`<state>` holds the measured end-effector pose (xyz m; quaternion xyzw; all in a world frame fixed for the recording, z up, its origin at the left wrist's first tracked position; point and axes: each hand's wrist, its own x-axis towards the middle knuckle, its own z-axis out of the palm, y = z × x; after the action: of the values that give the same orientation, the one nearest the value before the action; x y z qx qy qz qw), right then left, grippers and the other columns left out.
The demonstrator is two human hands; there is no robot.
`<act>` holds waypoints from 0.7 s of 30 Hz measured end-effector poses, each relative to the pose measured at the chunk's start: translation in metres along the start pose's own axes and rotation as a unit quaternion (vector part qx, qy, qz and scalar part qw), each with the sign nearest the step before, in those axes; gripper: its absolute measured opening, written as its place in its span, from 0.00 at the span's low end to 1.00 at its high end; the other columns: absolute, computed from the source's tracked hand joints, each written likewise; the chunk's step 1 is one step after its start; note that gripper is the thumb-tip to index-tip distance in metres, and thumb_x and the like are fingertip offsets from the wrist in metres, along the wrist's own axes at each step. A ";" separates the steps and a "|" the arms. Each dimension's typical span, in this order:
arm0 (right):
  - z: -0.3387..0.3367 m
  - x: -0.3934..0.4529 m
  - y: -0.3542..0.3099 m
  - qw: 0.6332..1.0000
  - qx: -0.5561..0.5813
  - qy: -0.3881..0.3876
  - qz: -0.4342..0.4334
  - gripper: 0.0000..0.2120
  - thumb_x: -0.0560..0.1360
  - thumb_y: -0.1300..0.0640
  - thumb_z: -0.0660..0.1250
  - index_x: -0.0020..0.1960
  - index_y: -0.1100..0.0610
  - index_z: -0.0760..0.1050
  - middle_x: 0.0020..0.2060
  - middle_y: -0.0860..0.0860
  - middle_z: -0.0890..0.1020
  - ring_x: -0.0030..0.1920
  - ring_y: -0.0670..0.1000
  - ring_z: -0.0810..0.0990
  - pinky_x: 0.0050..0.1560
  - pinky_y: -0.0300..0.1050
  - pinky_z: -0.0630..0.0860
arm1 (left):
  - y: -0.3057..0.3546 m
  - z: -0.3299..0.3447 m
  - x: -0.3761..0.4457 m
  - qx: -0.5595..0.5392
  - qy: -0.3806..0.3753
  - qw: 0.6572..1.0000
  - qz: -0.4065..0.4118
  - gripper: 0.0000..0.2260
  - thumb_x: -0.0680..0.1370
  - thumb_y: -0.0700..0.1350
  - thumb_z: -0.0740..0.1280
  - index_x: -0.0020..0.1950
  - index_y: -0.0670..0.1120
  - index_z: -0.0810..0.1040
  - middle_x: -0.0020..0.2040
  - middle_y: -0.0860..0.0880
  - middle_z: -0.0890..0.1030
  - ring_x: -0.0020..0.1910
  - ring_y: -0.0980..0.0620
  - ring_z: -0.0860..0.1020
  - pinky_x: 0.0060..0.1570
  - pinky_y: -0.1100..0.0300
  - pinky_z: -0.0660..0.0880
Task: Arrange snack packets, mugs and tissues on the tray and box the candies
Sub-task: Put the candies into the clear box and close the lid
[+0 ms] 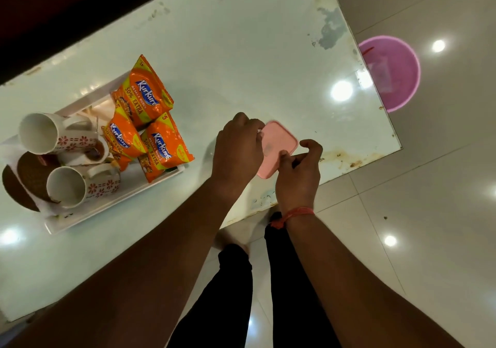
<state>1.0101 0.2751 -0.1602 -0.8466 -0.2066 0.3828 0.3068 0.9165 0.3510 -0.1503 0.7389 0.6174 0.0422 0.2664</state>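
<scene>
**Nearly done: tray loaded, box being closed**

Seemingly the tray [112, 208] work is finished: three snack packets [146, 122] and the mugs [57, 138] lie on it, with tissues [10, 150] under the mugs. Near the table's [241, 52] edge, the left hand [237, 149] and right hand [299, 176] both grip the pink candy box [279, 143], fingers pressing its lid. No candies are visible, so they are probably inside.

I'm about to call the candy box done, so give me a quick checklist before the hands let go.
1. Pink lid over the box: ok; sealed: cannot tell.
2. Both hands on it, left hand at the far side, right hand at the near corner: ok.
3. Candies inside: cannot tell, hidden.
4. Snack packets on the tray: ok.
5. Mugs on tray: ok, lying on their sides.
6. Tissues: cannot tell.
</scene>
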 end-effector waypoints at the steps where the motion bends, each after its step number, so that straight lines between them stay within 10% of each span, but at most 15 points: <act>1: 0.001 0.002 0.000 1.000 -0.013 -0.001 -0.006 0.13 0.79 0.53 0.64 0.57 0.41 0.63 0.35 0.45 0.77 0.40 0.45 0.79 0.50 0.59 0.77 | 0.000 0.002 0.002 0.002 -0.002 1.000 -0.004 0.11 0.79 0.41 0.64 0.60 0.43 0.79 0.55 0.43 0.78 0.52 0.45 0.79 0.52 0.52 0.76; 13: 0.007 0.003 0.011 0.984 -0.123 -0.071 -0.106 0.23 0.80 0.40 0.44 0.75 0.38 0.49 0.65 0.47 0.69 0.52 0.53 0.79 0.54 0.61 0.78 | -0.026 0.020 0.002 0.088 -0.073 0.989 0.097 0.27 0.80 0.40 0.60 0.78 0.53 0.58 0.52 0.41 0.73 0.50 0.43 0.72 0.44 0.53 0.74; 21: 0.014 0.012 0.022 0.977 -0.132 -0.072 -0.152 0.31 0.76 0.31 0.38 0.76 0.42 0.48 0.66 0.51 0.73 0.49 0.56 0.81 0.45 0.51 0.81 | -0.034 0.029 0.007 0.048 -0.060 0.990 0.120 0.26 0.78 0.44 0.52 0.78 0.52 0.61 0.46 0.43 0.75 0.42 0.45 0.73 0.41 0.52 0.73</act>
<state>1.0094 0.2714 -0.1883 -0.8087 -0.4029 0.3610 0.2309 0.8990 0.3514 -0.1920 0.8206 0.5087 -0.0005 0.2605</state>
